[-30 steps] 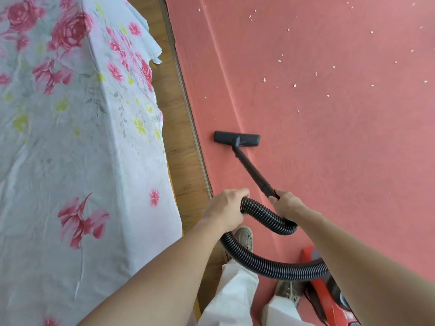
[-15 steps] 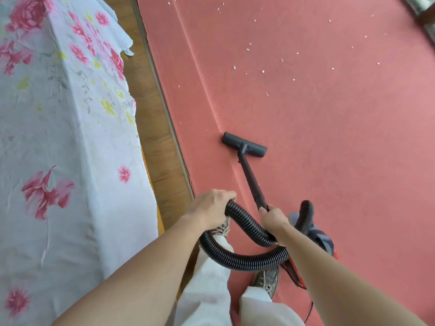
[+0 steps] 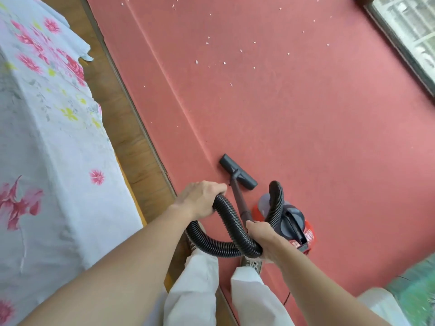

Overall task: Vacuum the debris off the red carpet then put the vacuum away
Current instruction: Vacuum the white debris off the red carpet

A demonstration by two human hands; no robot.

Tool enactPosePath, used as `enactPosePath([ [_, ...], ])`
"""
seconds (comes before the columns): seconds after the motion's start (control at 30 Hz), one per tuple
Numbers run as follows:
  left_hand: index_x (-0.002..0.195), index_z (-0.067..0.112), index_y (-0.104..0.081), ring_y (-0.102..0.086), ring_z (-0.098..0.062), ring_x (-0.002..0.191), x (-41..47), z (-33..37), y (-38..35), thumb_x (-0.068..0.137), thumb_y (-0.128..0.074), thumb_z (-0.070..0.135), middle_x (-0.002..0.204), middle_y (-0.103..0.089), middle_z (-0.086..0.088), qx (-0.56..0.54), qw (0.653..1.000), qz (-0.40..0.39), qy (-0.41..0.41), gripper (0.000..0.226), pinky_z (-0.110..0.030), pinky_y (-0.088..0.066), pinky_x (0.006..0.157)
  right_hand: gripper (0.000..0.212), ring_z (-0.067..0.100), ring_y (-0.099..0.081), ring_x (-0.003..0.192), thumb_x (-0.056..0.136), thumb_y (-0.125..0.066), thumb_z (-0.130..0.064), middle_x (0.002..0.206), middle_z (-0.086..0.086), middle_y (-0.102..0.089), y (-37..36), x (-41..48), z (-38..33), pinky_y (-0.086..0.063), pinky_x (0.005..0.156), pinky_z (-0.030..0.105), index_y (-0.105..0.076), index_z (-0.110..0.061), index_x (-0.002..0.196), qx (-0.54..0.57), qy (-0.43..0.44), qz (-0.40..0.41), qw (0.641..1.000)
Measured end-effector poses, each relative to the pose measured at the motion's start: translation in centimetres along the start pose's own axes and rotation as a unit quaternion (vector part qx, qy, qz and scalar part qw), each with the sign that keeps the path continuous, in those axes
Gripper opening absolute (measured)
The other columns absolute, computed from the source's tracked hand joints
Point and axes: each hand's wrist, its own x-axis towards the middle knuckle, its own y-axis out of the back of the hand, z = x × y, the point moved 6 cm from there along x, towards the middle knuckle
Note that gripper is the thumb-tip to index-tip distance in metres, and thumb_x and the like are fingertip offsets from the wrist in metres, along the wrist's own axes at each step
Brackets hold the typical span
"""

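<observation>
Head view: debris [image 3: 224,63], white specks, lies scattered on the red carpet [image 3: 317,142] far up-frame. It's well apart from the floor head [image 3: 237,171], w/ a bare stretch of carpet btwn them. Floor head sits on the carpet, its bar slanting upper-left to lower-right. Wand [image 3: 240,203] runs from it down-frame to the right hand [image 3: 263,238], so the wand's long axis points up-frame, a bit left of the main cluster. Right hand is wrapped round the wand's lower end where the hose [image 3: 226,222] joins, so it's the nearer, steering hand. Left hand [image 3: 200,198] is curled over the top of the hose loop, just beside the wand. Vac canister [image 3: 292,220] stands on the carpet just right of the right hand. Judgement: next move is a push fwd along the wand axis, angled slightly right; hose slack looks enough. Further out: wood floor strip [image 3: 131,142] and floral sheet [image 3: 47,149] to the left, window [image 3: 412,31] top right.
</observation>
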Motion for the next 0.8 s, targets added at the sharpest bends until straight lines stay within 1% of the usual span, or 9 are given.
enactPosePath([
  [0.1,0.093,0.024,-0.051,-0.050,-0.019,0.076,0.1,0.0,1.0,0.084,-0.058,0.008,0.093,-0.062,0.009,0.011,1.000,0.007,-0.018,0.021,-0.030,-0.034,0.067,0.029,0.021,-0.057,0.038,0.102,-0.041,-0.025,0.067,0.012,-0.058,-0.8,-1.4,0.5,-0.048,0.041,0.027,-0.049,-0.002,0.118,0.019,-0.033,-0.036,0.999],
  [0.17,0.091,0.025,-0.050,-0.050,-0.018,0.074,-0.1,-0.4,1.3,0.083,-0.059,0.007,0.087,-0.058,0.010,0.008,1.000,0.016,-0.017,0.022,-0.030,-0.034,0.066,0.031,0.021,-0.057,0.039,0.102,-0.042,-0.027,0.069,0.011,-0.058,-1.3,-1.5,0.4,-0.048,0.041,0.027,-0.048,-0.002,0.120,0.036,-0.043,-0.052,0.997],
  [0.27,0.086,0.026,-0.046,-0.053,-0.021,0.071,-0.5,-1.5,1.7,0.082,-0.060,0.006,0.081,-0.056,0.009,-0.011,0.999,0.039,0.000,0.024,-0.030,-0.032,0.061,0.033,0.022,-0.061,0.041,0.102,-0.043,-0.034,0.075,0.012,-0.062,-1.1,-0.8,-1.0,-0.049,0.041,0.029,-0.049,-0.005,0.117,0.048,-0.031,-0.014,0.998],
  [0.37,0.084,0.025,-0.044,-0.056,-0.025,0.070,-0.6,-2.1,2.1,0.083,-0.060,0.006,0.078,-0.057,0.005,-0.025,0.998,0.064,0.007,0.025,-0.031,-0.037,0.059,0.033,0.026,-0.067,0.058,0.102,-0.042,-0.034,0.095,0.014,-0.065,0.3,0.9,-4.0,-0.051,0.037,0.031,-0.050,-0.006,0.117,0.005,0.008,0.053,0.999],
  [0.43,0.083,0.026,-0.043,-0.057,-0.025,0.069,-0.3,-2.3,2.3,0.084,-0.061,0.005,0.076,-0.056,0.004,-0.035,0.996,0.082,0.012,0.028,-0.030,-0.038,0.057,0.032,0.025,-0.065,0.071,0.102,-0.040,-0.022,0.103,0.012,-0.062,0.7,1.9,-6.4,-0.055,0.042,0.032,-0.051,-0.003,0.126,-0.045,0.041,0.053,0.997],
  [0.5,0.082,0.027,-0.042,-0.057,-0.022,0.067,0.0,-2.7,2.8,0.085,-0.063,0.005,0.075,-0.055,0.005,-0.036,0.994,0.097,0.023,0.030,-0.027,-0.036,0.054,0.026,0.026,-0.065,0.065,0.098,-0.041,-0.013,0.095,0.013,-0.063,0.6,1.8,-7.1,-0.055,0.042,0.034,-0.053,-0.004,0.119,-0.037,0.025,0.054,0.998],
  [0.57,0.082,0.027,-0.044,-0.056,-0.021,0.067,0.0,-3.3,3.3,0.084,-0.064,0.006,0.076,-0.056,0.005,-0.034,0.994,0.095,0.034,0.029,-0.026,-0.031,0.051,0.022,0.023,-0.064,0.051,0.096,-0.046,-0.015,0.083,0.011,-0.065,-0.4,0.3,-6.1,-0.052,0.041,0.031,-0.053,-0.006,0.114,-0.023,-0.011,0.042,0.999],
  [0.67,0.083,0.028,-0.045,-0.055,-0.022,0.068,-0.6,-3.8,3.4,0.084,-0.061,0.007,0.079,-0.058,0.006,-0.013,0.996,0.074,0.038,0.026,-0.025,-0.025,0.048,0.025,0.020,-0.060,0.043,0.094,-0.045,-0.015,0.066,0.007,-0.061,-2.2,-1.3,-3.5,-0.051,0.043,0.028,-0.054,-0.004,0.116,-0.008,-0.049,-0.015,0.999],
  [0.8,0.084,0.028,-0.045,-0.056,-0.022,0.070,-1.0,-3.3,2.8,0.083,-0.061,0.006,0.081,-0.059,0.007,-0.017,0.998,0.062,0.025,0.027,-0.028,-0.027,0.051,0.028,0.022,-0.061,0.042,0.093,-0.042,-0.012,0.068,0.010,-0.061,-2.4,-1.3,-2.9,-0.051,0.043,0.030,-0.054,-0.003,0.116,-0.019,-0.028,-0.016,0.999],
])
